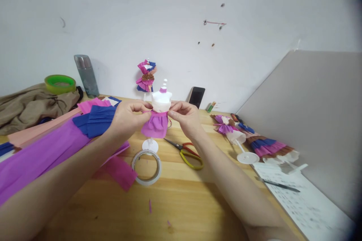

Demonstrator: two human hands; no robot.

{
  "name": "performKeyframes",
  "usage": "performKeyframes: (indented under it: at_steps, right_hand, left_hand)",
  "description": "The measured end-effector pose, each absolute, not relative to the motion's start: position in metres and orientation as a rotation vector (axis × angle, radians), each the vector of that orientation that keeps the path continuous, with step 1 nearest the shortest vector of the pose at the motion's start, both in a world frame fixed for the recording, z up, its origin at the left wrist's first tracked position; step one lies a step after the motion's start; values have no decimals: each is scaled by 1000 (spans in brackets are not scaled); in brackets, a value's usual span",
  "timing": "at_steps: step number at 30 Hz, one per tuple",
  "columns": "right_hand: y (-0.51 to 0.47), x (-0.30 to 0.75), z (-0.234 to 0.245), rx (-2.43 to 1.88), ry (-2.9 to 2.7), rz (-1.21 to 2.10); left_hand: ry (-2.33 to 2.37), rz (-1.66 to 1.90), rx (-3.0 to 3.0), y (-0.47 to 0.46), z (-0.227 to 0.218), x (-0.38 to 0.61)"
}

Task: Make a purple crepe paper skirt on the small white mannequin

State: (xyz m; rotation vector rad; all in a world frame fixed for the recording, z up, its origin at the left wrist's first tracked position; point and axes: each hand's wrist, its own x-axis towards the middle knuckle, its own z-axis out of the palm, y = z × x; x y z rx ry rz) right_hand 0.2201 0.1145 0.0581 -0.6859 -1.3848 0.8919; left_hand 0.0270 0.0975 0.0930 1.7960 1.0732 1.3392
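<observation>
A small white mannequin (161, 99) stands upright on a round white base (150, 145), with a purple band at its neck. Around its waist sits a gathered purple crepe paper skirt (155, 125). My left hand (128, 116) pinches the skirt's top edge on the left side. On the right side, my right hand (186, 116) pinches the same edge between thumb and fingers. In front of the base lies a roll of white tape (135, 171). Scissors (190, 154) with red and yellow handles rest right of the tape, blades partly open.
Purple (53, 148) and blue crepe paper (97, 120) cover the left side. A green tape roll (60, 84) lies on brown cloth (31, 103), near a bottle (86, 75). Behind are a dressed mannequin (147, 77) and a phone (197, 97). A pen (279, 185) lies on paper at right.
</observation>
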Motion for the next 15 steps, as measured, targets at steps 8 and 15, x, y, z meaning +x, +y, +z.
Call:
performKeyframes:
  at_steps: [8,15]
  right_hand:
    - [124,221,46,-654,-1379,883]
    - [118,223,44,-653,-1400,823]
  left_hand:
    - [1019,1362,1821,100,92,25]
    - [995,1551,2267,99,85,16]
